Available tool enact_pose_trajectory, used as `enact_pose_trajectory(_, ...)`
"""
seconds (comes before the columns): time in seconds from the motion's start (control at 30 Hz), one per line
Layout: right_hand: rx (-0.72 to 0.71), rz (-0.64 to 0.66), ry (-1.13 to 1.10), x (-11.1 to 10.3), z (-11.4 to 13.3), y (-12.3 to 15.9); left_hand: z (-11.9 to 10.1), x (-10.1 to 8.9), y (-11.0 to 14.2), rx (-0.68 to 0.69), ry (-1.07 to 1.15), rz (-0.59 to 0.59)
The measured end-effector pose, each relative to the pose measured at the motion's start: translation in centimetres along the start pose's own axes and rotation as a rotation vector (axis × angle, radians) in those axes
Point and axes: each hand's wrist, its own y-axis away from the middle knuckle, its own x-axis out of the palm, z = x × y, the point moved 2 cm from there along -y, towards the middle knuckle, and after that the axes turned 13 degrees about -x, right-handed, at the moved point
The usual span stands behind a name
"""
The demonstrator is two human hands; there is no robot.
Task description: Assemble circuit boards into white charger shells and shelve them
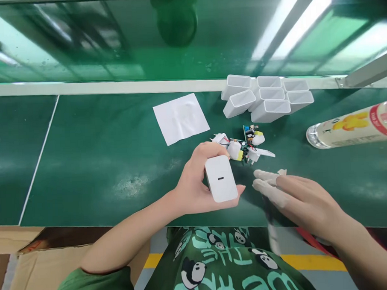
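Left hand (203, 183), fingers curled around a white rectangular casing (221, 179) bearing one dark slot, above the worktop's (95, 166) near edge; right hand (303, 195), partly white-covered fingers extended and empty, palm inward, nearby.

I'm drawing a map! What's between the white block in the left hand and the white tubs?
Small circuit boards lie between the block and tubs, in the head view.
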Motion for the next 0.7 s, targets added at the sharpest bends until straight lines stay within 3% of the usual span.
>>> enact_pose_trajectory(0.13, 0.027, 0.162, 0.233, 0.3, -1.1, 1.8, 0.2, 0.0, 0.1, 0.026, 0.063, 0.031)
enact_pose_trajectory(0.27, 0.131, 0.322, 0.224, -0.2, -1.6, 2.5, 0.2, -0.1, 0.0, 0.045, 0.055, 0.042)
enact_pose_trajectory(0.33, 0.126, 0.276, 0.138, -0.9, -1.1, 1.4, 0.0, -0.2, 0.0, 0.088, 0.040, 0.045)
enact_pose_trajectory(0.43, 0.098, 0.108, -0.044, -1.6, 0.1, -1.9, -0.3, -0.3, -0.1, 0.152, 0.000, 0.043)
enact_pose_trajectory(0.57, 0.018, -0.026, -0.221, -0.1, 1.0, -6.4, -0.4, -0.2, 0.2, 0.173, 0.001, 0.050)
enact_pose_trajectory(0.7, -0.037, -0.130, -0.264, 0.7, 0.8, -8.8, -0.3, -0.2, 0.6, 0.179, -0.003, 0.024)
